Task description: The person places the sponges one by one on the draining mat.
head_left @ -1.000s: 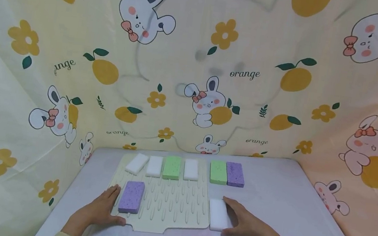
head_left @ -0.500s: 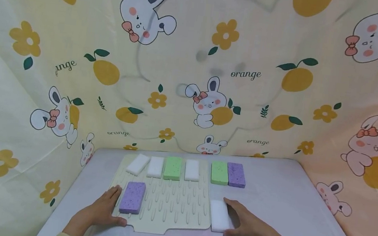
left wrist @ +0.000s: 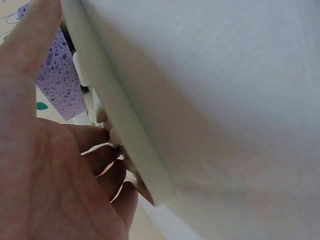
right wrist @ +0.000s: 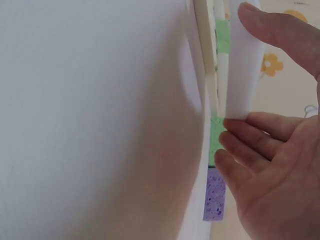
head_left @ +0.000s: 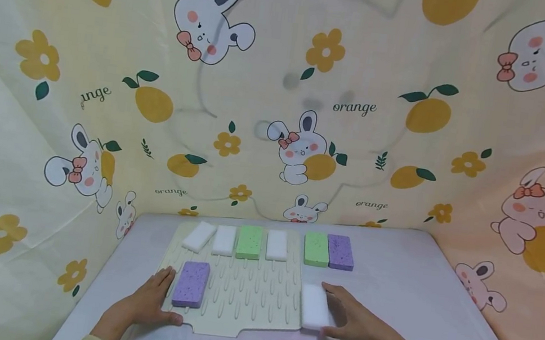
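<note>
A cream board with rows of raised pegs (head_left: 214,326) lies on the table. My left hand (head_left: 146,297) holds its near left corner, fingers along the left side and thumb at the front edge. In the left wrist view the fingertips touch the board's rim (left wrist: 125,115). Beside the thumb and fingers, a purple sponge (head_left: 191,284) rests on the board. My right hand (head_left: 361,320) pinches a white sponge (head_left: 314,307) between thumb and fingers at the board's right edge. The right wrist view shows that white sponge (right wrist: 245,65) held off the table, tilted.
Along the board's back sit a slanted white sponge (head_left: 199,236), a second white one (head_left: 224,240), a green sponge (head_left: 249,242) and another white one (head_left: 277,245). Right of the board, a green sponge (head_left: 316,249) and a purple sponge (head_left: 340,252) lie touching. A printed curtain (head_left: 263,78) encloses the table.
The white sponge in my right hand has risen slightly and shifted left toward the board's edge. My left hand and the other sponges keep their places.
</note>
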A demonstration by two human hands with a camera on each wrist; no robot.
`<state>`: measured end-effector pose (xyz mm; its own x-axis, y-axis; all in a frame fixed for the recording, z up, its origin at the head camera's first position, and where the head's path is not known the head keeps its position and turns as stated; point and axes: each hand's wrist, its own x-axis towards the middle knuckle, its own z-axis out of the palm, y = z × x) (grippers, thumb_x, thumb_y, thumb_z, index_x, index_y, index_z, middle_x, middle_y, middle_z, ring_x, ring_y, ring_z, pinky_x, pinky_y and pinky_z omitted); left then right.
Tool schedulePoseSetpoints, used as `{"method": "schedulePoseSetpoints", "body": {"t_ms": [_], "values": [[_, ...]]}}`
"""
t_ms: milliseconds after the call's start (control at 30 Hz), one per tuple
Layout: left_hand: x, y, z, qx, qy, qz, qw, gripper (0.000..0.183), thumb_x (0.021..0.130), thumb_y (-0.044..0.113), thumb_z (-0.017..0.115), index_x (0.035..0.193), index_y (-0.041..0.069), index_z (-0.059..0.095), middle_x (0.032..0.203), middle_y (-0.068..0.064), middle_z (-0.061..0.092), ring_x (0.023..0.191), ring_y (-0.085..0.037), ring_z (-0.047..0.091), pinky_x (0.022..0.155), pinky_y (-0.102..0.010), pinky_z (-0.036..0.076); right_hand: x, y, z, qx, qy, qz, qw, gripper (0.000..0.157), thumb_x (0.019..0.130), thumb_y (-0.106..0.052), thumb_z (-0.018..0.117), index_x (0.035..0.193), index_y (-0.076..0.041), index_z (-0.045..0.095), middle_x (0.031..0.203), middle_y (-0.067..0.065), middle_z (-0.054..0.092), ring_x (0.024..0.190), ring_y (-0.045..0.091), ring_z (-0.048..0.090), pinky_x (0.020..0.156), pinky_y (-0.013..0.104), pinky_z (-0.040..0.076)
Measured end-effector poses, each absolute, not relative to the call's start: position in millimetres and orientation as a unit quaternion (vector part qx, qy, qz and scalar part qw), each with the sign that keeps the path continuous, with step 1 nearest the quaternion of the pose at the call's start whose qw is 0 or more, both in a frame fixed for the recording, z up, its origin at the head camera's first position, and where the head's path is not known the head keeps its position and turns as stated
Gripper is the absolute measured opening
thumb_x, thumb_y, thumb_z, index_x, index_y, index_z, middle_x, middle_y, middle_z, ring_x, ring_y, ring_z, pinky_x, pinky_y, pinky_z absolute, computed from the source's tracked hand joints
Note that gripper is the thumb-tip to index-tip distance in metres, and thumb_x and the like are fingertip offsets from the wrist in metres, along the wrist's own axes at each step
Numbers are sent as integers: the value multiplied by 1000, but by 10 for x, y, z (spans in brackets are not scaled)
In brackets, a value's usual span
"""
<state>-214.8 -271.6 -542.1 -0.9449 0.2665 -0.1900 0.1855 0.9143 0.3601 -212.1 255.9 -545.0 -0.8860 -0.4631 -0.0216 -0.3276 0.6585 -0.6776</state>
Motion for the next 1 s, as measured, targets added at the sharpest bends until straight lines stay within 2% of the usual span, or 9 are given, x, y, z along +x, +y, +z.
{"method": "schedulePoseSetpoints", "body": {"t_ms": [300,700,1000], "values": [[-2155,-2729,-5434,124,969,174,120,130,68,65,82,153,-12,22,160,-33,18,147,-51,16,121,-61,16,-2145,2478,-5493,-238,899,-365,44,106,76,-50,84,158,-11,28,156,20,36,143,46,33,112,68,30],[-2210,-2782,-5576,117,974,160,109,134,64,74,78,155,-8,23,162,-28,19,150,-46,16,123,-57,17,-2204,2328,-5479,-217,903,-371,20,108,74,-50,86,158,-13,29,157,16,36,145,42,32,113,64,31],[-2183,-2770,-5530,113,973,164,114,133,65,71,79,155,-8,23,162,-28,19,149,-47,16,122,-57,17,-2254,2161,-5459,-207,902,-379,16,107,73,-44,88,157,-13,30,157,17,36,145,41,31,115,63,29]]}}
